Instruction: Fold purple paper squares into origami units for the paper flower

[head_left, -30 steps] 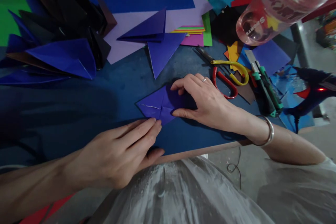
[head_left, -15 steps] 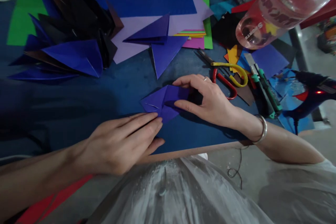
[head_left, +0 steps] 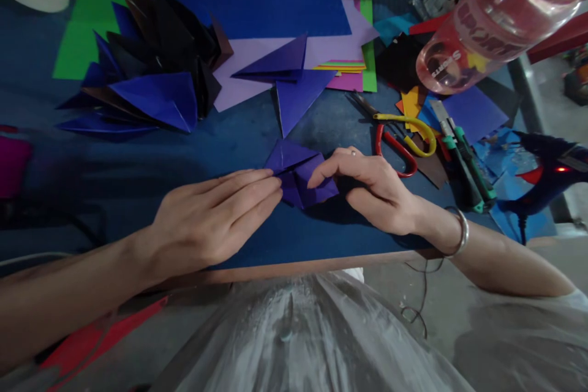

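Observation:
A piece of folded purple paper lies on the blue tabletop in front of me, with creased flaps partly raised. My left hand lies flat, its straight fingertips resting on the paper's left edge; the thumb is hidden. Bent over the right side of the paper is my right hand: the index fingertip touches a flap while the thumb stays apart from it. Beyond the paper sit two folded purple paper pieces, one overlapping the other. At back left is a cluster of dark and blue folded paper points.
Scissors with red and yellow handles lie to the right, beside green utility knives. A pink bottle stands at back right. A glue gun with a red light is at the right edge. Coloured sheets lie at the back.
The folded paper has turned and its flaps sit differently. My left hand has shifted slightly up, its thumb now hidden. My right thumb has come away from the paper, and the index finger has bent onto it.

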`<move>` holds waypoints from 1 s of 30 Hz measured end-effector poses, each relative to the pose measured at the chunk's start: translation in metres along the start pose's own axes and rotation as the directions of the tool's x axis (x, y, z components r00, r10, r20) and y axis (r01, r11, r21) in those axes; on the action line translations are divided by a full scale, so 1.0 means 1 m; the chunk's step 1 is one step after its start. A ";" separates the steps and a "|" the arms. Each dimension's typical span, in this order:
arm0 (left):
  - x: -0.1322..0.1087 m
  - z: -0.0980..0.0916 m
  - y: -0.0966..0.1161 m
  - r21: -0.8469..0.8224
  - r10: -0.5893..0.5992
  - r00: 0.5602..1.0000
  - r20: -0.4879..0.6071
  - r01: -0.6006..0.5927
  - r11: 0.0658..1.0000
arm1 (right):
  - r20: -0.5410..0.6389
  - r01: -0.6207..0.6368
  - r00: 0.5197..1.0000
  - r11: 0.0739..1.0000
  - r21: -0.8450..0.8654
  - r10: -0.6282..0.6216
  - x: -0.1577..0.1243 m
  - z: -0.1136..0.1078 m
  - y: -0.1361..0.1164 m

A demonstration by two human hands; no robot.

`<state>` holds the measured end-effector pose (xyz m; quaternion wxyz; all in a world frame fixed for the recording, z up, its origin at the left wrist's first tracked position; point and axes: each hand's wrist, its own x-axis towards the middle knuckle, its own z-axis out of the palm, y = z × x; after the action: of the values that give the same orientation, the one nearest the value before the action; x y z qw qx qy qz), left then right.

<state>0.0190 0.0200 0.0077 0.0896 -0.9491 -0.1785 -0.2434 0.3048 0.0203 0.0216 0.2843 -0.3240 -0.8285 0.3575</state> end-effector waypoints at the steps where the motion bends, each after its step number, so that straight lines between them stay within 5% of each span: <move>1: 0.000 0.000 -0.001 0.002 -0.024 1.000 0.002 0.024 1.000 | 0.011 0.034 0.999 0.999 -0.015 -0.034 0.000 0.001 0.001; 5: -0.001 0.005 0.000 -0.005 -0.074 0.997 0.020 0.074 0.997 | 0.000 0.151 0.988 0.954 -0.260 -0.156 -0.002 0.008 0.009; 12: 0.000 0.006 0.001 0.042 -0.086 0.996 0.023 0.085 0.995 | -0.050 0.233 0.941 0.745 -0.626 -0.336 0.001 0.005 0.016; 18: 0.001 0.006 0.002 0.026 -0.047 0.999 0.021 0.047 0.999 | 0.154 0.411 0.909 0.781 -0.469 -0.386 -0.001 0.002 0.019; 30: -0.010 0.005 0.008 -0.159 0.085 0.995 0.043 -0.077 0.984 | 0.212 0.452 0.891 0.831 -0.323 -0.402 -0.003 -0.003 0.019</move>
<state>0.0161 0.0107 -0.0022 0.0201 -0.9654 -0.1224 -0.2293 0.3158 0.0296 0.0077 0.2354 -0.1521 -0.9487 0.1462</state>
